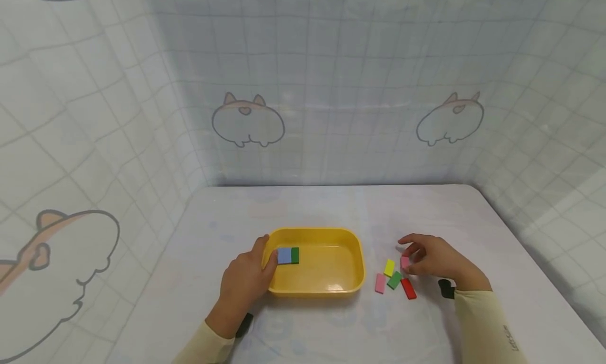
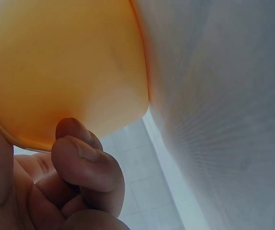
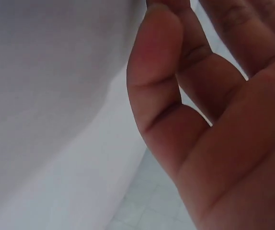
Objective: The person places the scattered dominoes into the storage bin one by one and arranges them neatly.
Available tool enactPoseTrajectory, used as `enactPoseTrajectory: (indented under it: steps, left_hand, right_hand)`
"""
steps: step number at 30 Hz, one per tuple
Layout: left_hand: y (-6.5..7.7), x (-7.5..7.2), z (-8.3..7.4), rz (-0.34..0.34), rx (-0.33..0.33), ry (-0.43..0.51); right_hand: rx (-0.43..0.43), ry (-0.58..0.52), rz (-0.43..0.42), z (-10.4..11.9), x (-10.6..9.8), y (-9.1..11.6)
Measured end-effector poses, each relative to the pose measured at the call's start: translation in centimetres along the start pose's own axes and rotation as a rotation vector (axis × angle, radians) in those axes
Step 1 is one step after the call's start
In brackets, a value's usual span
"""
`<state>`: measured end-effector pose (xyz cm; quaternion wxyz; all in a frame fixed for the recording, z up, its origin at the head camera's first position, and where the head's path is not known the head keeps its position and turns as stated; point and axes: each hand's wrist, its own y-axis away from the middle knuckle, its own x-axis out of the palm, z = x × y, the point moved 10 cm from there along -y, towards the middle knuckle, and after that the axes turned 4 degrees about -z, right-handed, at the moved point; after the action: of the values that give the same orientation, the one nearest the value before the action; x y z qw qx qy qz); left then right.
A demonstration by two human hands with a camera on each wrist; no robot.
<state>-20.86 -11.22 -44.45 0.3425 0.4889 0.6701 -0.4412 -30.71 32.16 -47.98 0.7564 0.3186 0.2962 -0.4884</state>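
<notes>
My left hand (image 1: 245, 277) grips the left rim of a yellow tray (image 1: 331, 290), thumb over the inside and fingers outside. In the left wrist view, curled fingers (image 2: 87, 163) rest against the outer wall of the tray (image 2: 70, 62). Inside, near the thumb, a blue block (image 1: 284, 256) and a dark green block (image 1: 295, 255) lie side by side. To the right of the tray, my right hand (image 1: 433, 258) pinches a small pink block (image 1: 405, 262) between thumb and fingers, at the table. The right wrist view shows the thumb (image 3: 156, 52) bent toward the fingers; the block is hidden there.
Beside the right hand lie loose flat blocks: yellow (image 1: 389, 268), green (image 1: 394, 280), red (image 1: 408, 289) and another pink block (image 1: 380, 283). They rest on a pale cloth-covered table (image 1: 312, 332). Patterned cloth walls (image 1: 331, 143) enclose the back and both sides.
</notes>
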Motion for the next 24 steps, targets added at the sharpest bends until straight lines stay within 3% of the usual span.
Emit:
enactPoseTrajectory:
  steps: [5, 13, 24]
  left_hand:
    - [-0.1, 0.2, 0.1, 0.02, -0.013, -0.003]
    - [-0.1, 0.4, 0.3, 0.026, -0.026, -0.012]
    - [-0.1, 0.1, 0.0, 0.021, -0.03, -0.011]
  right_hand:
    - [-0.012, 0.012, -0.045, 1.0, -0.4, -0.9]
    - [-0.116, 0.03, -0.108, 4.5, -1.5, -2.2]
    - [-0.306, 0.041, -0.19, 11.3, -2.1, -3.6]
